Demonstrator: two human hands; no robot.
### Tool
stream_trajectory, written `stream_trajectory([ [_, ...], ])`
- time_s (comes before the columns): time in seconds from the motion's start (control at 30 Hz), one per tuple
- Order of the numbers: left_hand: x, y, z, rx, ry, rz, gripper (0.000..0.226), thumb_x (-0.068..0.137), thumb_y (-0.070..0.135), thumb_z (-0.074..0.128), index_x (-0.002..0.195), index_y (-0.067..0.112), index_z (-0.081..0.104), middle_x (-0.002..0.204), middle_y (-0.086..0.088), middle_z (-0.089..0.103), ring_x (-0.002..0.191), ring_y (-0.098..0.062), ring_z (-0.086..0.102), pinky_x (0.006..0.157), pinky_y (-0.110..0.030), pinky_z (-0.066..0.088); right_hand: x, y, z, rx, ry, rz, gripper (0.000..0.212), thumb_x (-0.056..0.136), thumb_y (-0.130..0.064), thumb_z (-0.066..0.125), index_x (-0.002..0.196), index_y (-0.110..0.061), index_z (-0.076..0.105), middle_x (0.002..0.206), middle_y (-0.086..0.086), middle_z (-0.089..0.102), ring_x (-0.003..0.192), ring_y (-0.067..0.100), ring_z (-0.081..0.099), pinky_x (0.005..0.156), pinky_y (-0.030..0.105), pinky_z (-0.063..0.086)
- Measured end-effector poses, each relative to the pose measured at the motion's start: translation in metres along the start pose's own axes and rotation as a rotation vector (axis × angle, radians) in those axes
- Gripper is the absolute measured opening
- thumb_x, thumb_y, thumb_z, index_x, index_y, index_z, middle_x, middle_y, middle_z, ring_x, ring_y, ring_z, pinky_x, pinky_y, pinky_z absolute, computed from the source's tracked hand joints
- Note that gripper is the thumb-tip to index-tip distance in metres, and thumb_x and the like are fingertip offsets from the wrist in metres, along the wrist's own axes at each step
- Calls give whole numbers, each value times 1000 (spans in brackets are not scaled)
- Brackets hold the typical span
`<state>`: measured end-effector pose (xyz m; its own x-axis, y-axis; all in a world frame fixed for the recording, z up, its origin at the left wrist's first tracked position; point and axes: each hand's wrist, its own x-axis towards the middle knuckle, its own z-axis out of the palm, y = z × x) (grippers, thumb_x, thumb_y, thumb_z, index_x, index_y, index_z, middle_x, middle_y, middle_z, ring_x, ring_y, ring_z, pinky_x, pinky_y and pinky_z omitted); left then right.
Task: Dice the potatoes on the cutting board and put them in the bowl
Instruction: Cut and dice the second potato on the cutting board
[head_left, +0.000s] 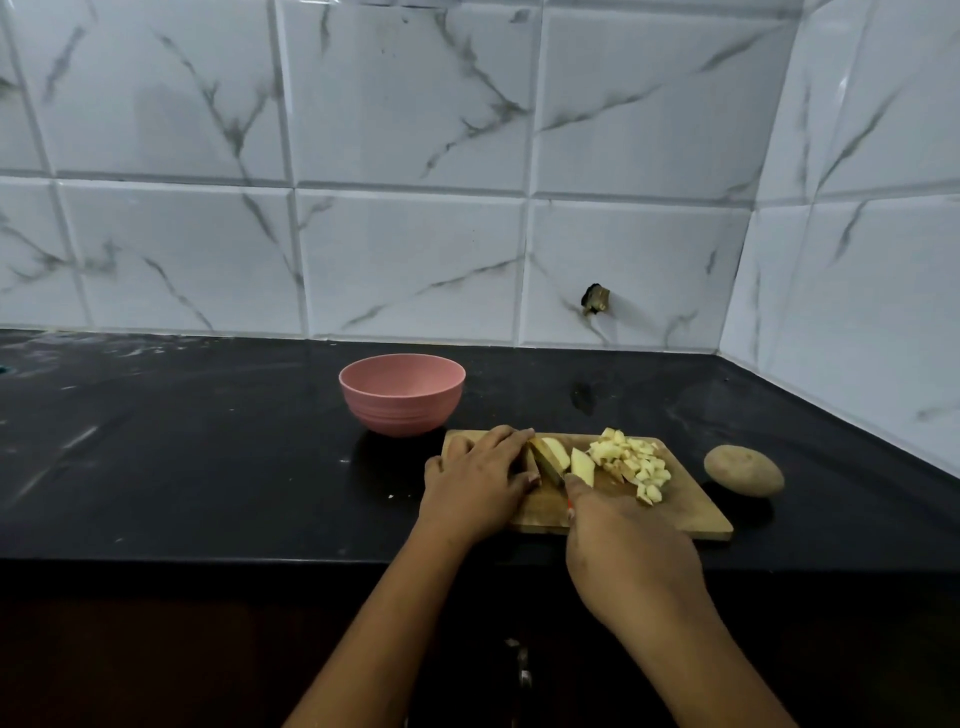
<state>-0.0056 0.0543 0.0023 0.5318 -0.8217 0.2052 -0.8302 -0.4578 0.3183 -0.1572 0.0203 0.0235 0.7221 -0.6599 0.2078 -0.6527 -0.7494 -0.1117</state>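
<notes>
Our left hand (475, 475) clasps the potato wedges (555, 451); our right hand (623, 551) seemingly grips a knife (553, 470); we tuck fingertips, sweeping dice (631, 460) toward three o'clock.

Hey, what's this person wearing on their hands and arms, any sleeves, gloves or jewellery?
Nothing is worn that shows. The left hand and right hand have no gloves, and no rings, bracelet or watch appear on their backs or wrists. The left forearm and right forearm are sleeveless down to the frame's bottom edge.
</notes>
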Motion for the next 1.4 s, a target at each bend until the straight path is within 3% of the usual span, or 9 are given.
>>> stream_trajectory([
  [0.1, -2, 0, 1, -50, 18, -22, 61, 98, 47, 39, 150, 42, 7, 155, 15, 22, 140, -20, 19, 109, -49, 21, 14, -9, 7, -37, 12, 3, 50, 100, -19, 38, 148, -21, 25, 114, 3, 62, 97, 19, 62, 64, 29, 41],
  [0.3, -1, -1, 3, -143, 33, -61, 74, 97, 45, 42, 150, 39, -8, 151, 7, 35, 141, -20, 19, 109, -48, 19, 37, -23, 4, -34, -72, 102, 24, 98, -17, 42, 121, -16, 45, 108, 2, 63, 85, 18, 56, 64, 30, 38],
  [0.5, -2, 0, 4, -125, 52, -61, 68, 97, 47, 40, 151, 38, 0, 152, 7, 33, 140, -20, 20, 110, -46, 20, 52, -27, -1, -89, -259, 150, 29, 97, -19, 49, 125, -15, 54, 122, 3, 59, 108, 21, 58, 75, 31, 42],
  [0.67, 0, -2, 5, -47, 54, -15, 54, 97, 48, 39, 147, 38, 20, 154, 12, 26, 139, -20, 20, 110, -47, 21, 43, -12, -6, -79, -262, 110, 26, 97, -17, 45, 121, -16, 56, 112, 2, 59, 96, 19, 57, 74, 29, 41],
  [0.73, 1, -3, 6, -45, 53, -16, 52, 97, 48, 39, 145, 39, 23, 153, 10, 30, 139, -19, 22, 110, -48, 20, 44, 1, -6, 40, -252, 98, 23, 100, -20, 39, 109, -15, 59, 93, 0, 56, 83, 17, 54, 71, 28, 40],
  [0.87, 0, -3, 9, -87, 107, -37, 46, 96, 46, 43, 139, 40, 30, 141, 8, 44, 135, -19, 27, 108, -46, 22, 48, 29, -1, 552, -277, 135, 32, 102, -28, 37, 76, -15, 51, 71, 1, 49, 63, 15, 44, 61, 30, 34],
  [1.0, -1, -2, 9, -52, 105, -17, 47, 96, 45, 40, 142, 43, 28, 148, 15, 36, 136, -19, 25, 109, -46, 22, 39, 36, 3, 847, -243, 193, 30, 101, -28, 40, 78, -14, 53, 55, -3, 46, 49, 10, 38, 48, 25, 32],
  [1.23, -3, 0, 7, -51, 53, 6, 44, 96, 27, 34, 139, 37, 30, 158, 16, 15, 143, -12, 13, 113, -54, 16, 33, 39, 10, 1022, -132, 211, 32, 102, -30, 41, 80, -12, 56, 51, -5, 44, 42, 6, 37, 43, 21, 31],
  [1.4, -1, 7, -3, -111, 0, -9, 34, 90, 19, 40, 122, 31, 42, 142, 12, 37, 134, -15, 29, 109, -55, 20, 29, 42, 9, 1066, -137, 192, 32, 102, -31, 41, 82, -11, 55, 47, -7, 42, 38, 3, 34, 39, 18, 28],
])
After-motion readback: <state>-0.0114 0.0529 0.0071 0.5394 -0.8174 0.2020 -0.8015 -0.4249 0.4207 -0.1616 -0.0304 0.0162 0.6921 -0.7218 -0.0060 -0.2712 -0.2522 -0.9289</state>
